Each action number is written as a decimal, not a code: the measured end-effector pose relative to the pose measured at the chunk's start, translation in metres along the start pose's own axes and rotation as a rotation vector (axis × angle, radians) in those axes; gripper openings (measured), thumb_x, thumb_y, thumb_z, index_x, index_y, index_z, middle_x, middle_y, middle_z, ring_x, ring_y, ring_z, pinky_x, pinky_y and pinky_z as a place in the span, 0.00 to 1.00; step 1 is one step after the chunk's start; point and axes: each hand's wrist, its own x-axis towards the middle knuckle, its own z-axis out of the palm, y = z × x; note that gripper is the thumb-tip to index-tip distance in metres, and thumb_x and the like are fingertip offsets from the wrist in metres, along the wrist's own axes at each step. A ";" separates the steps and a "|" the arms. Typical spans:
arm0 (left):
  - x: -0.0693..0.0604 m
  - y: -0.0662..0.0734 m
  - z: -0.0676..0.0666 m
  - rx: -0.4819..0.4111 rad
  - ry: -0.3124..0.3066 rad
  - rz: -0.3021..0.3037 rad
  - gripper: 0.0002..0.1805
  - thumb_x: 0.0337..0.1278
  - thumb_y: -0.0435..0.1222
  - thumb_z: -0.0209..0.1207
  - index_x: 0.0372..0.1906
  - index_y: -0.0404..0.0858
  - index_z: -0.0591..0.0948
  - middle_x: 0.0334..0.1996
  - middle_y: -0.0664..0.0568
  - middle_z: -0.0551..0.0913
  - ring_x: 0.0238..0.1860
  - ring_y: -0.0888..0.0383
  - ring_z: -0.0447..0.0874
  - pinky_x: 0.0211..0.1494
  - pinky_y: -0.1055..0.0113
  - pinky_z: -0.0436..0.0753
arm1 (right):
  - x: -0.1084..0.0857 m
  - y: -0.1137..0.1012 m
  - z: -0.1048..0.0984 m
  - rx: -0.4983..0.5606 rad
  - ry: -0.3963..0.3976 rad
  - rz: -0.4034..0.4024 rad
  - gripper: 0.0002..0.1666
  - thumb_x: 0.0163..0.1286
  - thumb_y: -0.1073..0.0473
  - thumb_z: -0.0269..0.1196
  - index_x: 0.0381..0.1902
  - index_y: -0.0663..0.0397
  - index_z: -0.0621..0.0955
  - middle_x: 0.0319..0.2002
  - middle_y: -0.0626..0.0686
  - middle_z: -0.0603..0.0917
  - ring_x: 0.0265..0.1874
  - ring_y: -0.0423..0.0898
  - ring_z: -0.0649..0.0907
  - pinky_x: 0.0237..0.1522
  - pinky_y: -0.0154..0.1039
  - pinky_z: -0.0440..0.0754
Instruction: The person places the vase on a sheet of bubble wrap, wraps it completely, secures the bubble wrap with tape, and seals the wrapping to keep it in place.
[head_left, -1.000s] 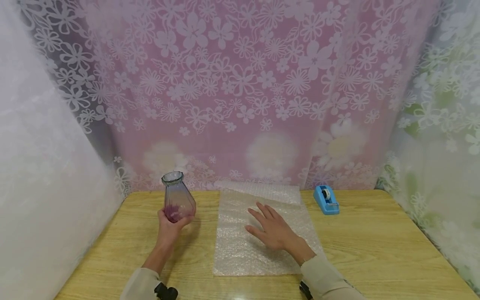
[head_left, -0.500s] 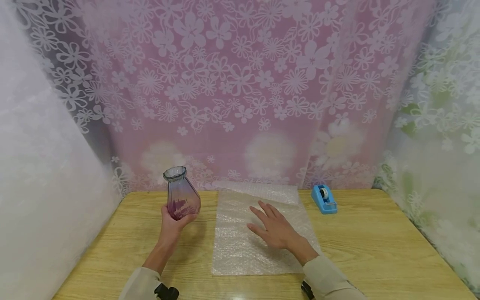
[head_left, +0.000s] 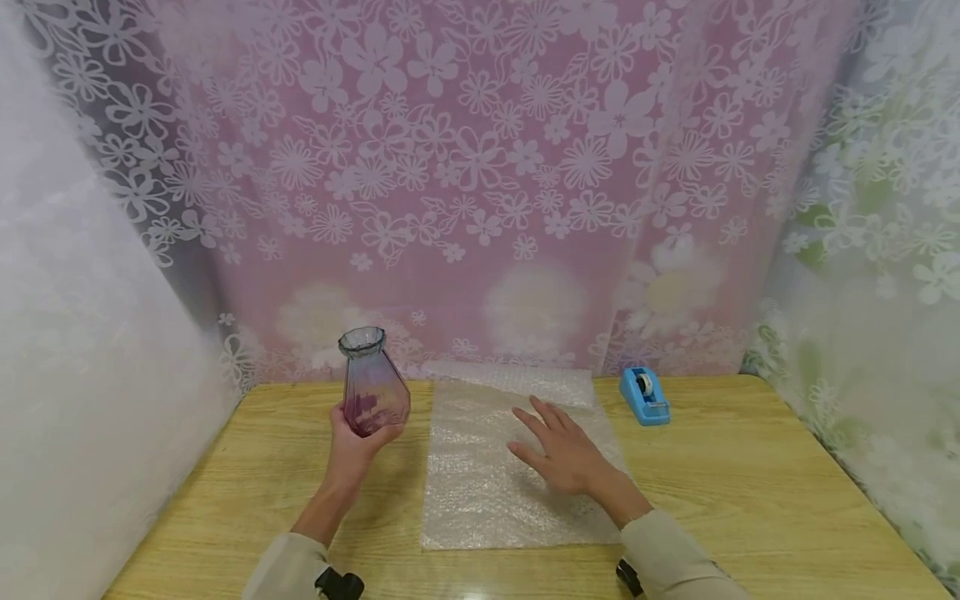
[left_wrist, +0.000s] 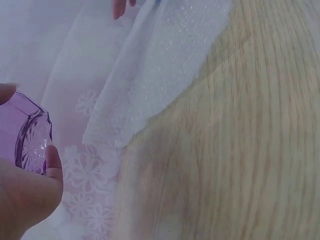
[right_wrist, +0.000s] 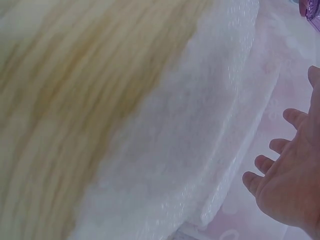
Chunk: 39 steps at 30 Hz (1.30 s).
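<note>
A faceted glass vase (head_left: 377,392), bluish at its scalloped rim and purple toward the base, is held up by my left hand (head_left: 354,454). The thumb and fingers grip its lower part, and it leans slightly left at the mouth. In the left wrist view the purple base of the vase (left_wrist: 35,140) shows between thumb and fingers. My right hand (head_left: 562,454) hovers over a sheet of bubble wrap (head_left: 480,492), its fingers spread and nothing in them. The right wrist view shows this hand (right_wrist: 292,175) apart from the sheet.
A blue tape dispenser (head_left: 645,397) with a roll of tape stands at the back right of the wooden table (head_left: 750,500). The bubble wrap's far edge reaches the pink floral curtain (head_left: 465,208) behind the table. Pale curtains hang at both sides.
My left hand has carried the vase a little to the right and up, turning it slightly. The right hand has shifted slightly right above the bubble wrap, fingers still spread.
</note>
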 end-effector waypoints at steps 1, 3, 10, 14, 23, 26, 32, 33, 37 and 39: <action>0.000 0.000 0.002 0.000 -0.004 0.003 0.48 0.47 0.32 0.69 0.67 0.39 0.49 0.61 0.41 0.61 0.58 0.50 0.66 0.49 0.75 0.73 | -0.001 0.002 -0.001 -0.002 0.001 0.003 0.40 0.72 0.33 0.44 0.74 0.48 0.59 0.73 0.59 0.51 0.70 0.62 0.52 0.65 0.62 0.52; -0.001 0.001 0.004 0.006 -0.012 0.006 0.48 0.46 0.31 0.69 0.66 0.38 0.49 0.60 0.41 0.62 0.58 0.50 0.67 0.49 0.75 0.73 | -0.002 0.004 -0.003 -0.005 0.000 0.010 0.40 0.72 0.32 0.43 0.74 0.47 0.59 0.74 0.59 0.51 0.70 0.62 0.52 0.65 0.62 0.52; -0.002 0.002 0.016 0.026 -0.044 0.026 0.47 0.45 0.31 0.69 0.66 0.37 0.50 0.60 0.39 0.63 0.58 0.48 0.67 0.51 0.70 0.73 | -0.009 0.007 -0.012 -0.025 0.024 0.011 0.40 0.72 0.33 0.44 0.74 0.47 0.59 0.74 0.59 0.51 0.70 0.63 0.52 0.65 0.62 0.51; -0.002 0.002 0.025 0.025 -0.059 0.046 0.47 0.44 0.30 0.69 0.66 0.36 0.50 0.59 0.39 0.64 0.58 0.47 0.68 0.53 0.67 0.73 | -0.014 0.008 -0.018 -0.036 0.064 0.003 0.41 0.71 0.32 0.45 0.74 0.47 0.59 0.74 0.59 0.51 0.70 0.62 0.53 0.65 0.63 0.52; -0.003 0.001 0.042 0.060 -0.081 0.057 0.49 0.40 0.30 0.71 0.65 0.37 0.52 0.58 0.38 0.65 0.58 0.46 0.68 0.60 0.54 0.69 | -0.025 0.011 -0.033 -0.052 0.113 -0.002 0.39 0.72 0.34 0.47 0.74 0.46 0.59 0.74 0.58 0.52 0.70 0.62 0.54 0.64 0.63 0.53; -0.004 0.001 0.047 0.066 -0.094 0.057 0.50 0.40 0.30 0.72 0.65 0.38 0.52 0.58 0.39 0.65 0.58 0.46 0.68 0.60 0.53 0.69 | -0.029 0.013 -0.038 -0.048 0.124 0.008 0.39 0.72 0.35 0.48 0.74 0.46 0.59 0.73 0.58 0.52 0.70 0.62 0.53 0.64 0.64 0.53; -0.007 0.001 0.055 0.060 -0.135 0.028 0.51 0.43 0.32 0.72 0.68 0.41 0.49 0.61 0.40 0.63 0.61 0.46 0.66 0.62 0.52 0.68 | -0.038 0.016 -0.045 -0.053 0.129 0.036 0.39 0.72 0.35 0.48 0.74 0.46 0.59 0.74 0.57 0.51 0.71 0.61 0.52 0.64 0.63 0.52; -0.007 0.001 0.056 0.062 -0.138 0.026 0.52 0.43 0.32 0.72 0.68 0.41 0.49 0.62 0.40 0.63 0.61 0.46 0.66 0.62 0.52 0.68 | -0.039 0.017 -0.045 -0.056 0.131 0.037 0.39 0.72 0.35 0.48 0.74 0.46 0.59 0.74 0.57 0.51 0.71 0.61 0.51 0.64 0.63 0.52; -0.008 0.000 0.062 0.069 -0.144 0.032 0.53 0.43 0.33 0.72 0.69 0.40 0.49 0.62 0.40 0.63 0.61 0.45 0.66 0.62 0.51 0.68 | -0.043 0.019 -0.046 -0.067 0.140 0.037 0.39 0.72 0.36 0.48 0.74 0.46 0.59 0.74 0.57 0.51 0.71 0.62 0.52 0.64 0.64 0.53; -0.008 0.000 0.065 0.083 -0.142 0.037 0.53 0.42 0.33 0.73 0.70 0.40 0.50 0.61 0.40 0.64 0.60 0.45 0.66 0.62 0.51 0.68 | -0.045 0.019 -0.047 -0.066 0.146 0.039 0.39 0.72 0.36 0.48 0.74 0.45 0.58 0.74 0.57 0.51 0.71 0.62 0.51 0.64 0.64 0.53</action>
